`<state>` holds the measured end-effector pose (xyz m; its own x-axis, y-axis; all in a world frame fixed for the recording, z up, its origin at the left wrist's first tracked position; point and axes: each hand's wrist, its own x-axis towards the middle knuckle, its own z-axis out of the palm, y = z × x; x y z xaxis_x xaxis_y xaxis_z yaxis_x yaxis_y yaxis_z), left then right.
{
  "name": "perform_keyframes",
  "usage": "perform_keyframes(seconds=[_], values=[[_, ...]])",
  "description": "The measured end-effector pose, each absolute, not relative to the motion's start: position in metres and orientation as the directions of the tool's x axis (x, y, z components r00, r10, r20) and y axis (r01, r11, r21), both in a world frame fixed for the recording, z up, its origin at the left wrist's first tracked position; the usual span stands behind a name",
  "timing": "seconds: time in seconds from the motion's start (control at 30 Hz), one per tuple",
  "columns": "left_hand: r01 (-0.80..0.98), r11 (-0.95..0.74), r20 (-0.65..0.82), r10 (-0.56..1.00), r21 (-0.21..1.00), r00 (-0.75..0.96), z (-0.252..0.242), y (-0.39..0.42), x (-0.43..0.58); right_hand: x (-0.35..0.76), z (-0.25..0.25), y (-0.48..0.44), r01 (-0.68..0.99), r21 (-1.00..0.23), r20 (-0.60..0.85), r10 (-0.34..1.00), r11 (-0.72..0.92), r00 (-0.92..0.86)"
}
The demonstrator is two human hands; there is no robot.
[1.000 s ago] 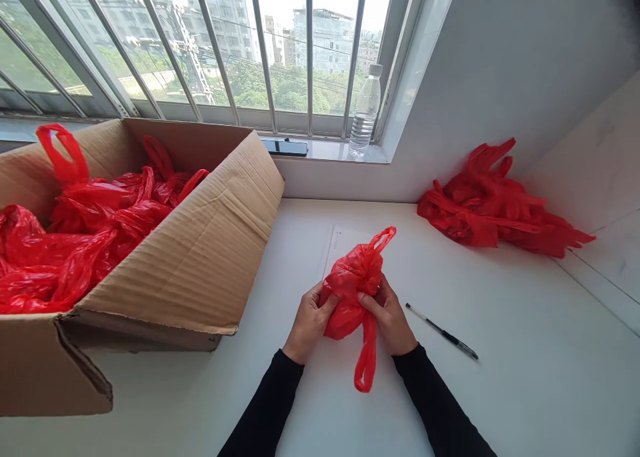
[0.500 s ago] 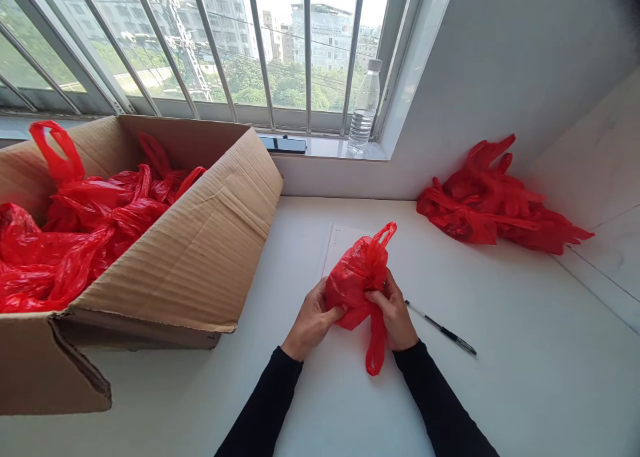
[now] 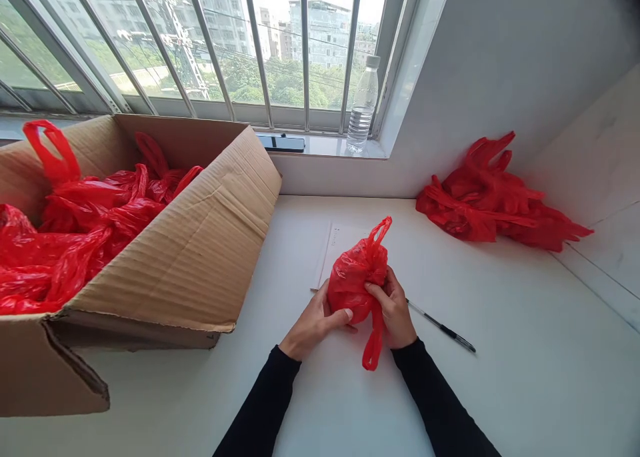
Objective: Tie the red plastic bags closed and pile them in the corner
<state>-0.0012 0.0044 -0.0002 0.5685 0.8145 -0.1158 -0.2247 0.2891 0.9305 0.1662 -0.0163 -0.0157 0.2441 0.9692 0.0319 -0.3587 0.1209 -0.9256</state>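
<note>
A small red plastic bag [image 3: 353, 277], bunched up with its contents hidden, is held between my two hands over the white table. My left hand [image 3: 315, 320] cups its lower left side, thumb lying across the front. At the bag's right side, my right hand [image 3: 393, 307] pinches the gathered plastic between thumb and fingers. One handle loop sticks up at the top and another hangs below. Partly beneath the bag and hands lies a white sheet of paper [image 3: 341, 236]. A black pen [image 3: 450, 332] rests just right of my right hand.
On the left stands an open cardboard box [image 3: 200, 244] filled with red plastic bags [image 3: 100, 224]. A loose pile of red bags [image 3: 493, 194] lies against the wall at the back right. The windowsill holds a water bottle [image 3: 363, 107] and a dark phone [image 3: 283, 143].
The bag has turned slightly in my hands and its lower handle has swung a little left. My left thumb has shifted on the plastic. More of the paper's left edge shows.
</note>
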Motion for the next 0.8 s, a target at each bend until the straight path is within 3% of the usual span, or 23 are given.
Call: perform_keyframes(seconds=[0.5, 0.8], values=[[-0.127, 0.285, -0.185, 0.842, 0.95, 0.506, -0.011, 0.01, 0.002, 0.166, -0.004, -0.017, -0.496, -0.867, -0.041, 0.988, 0.037, 0.146], [-0.292, 0.162, -0.011, 0.889, 0.943, 0.458, 0.001, 0.006, 0.0, 0.167, -0.007, -0.019, -0.516, -0.853, -0.024, 0.98, 0.082, 0.195]])
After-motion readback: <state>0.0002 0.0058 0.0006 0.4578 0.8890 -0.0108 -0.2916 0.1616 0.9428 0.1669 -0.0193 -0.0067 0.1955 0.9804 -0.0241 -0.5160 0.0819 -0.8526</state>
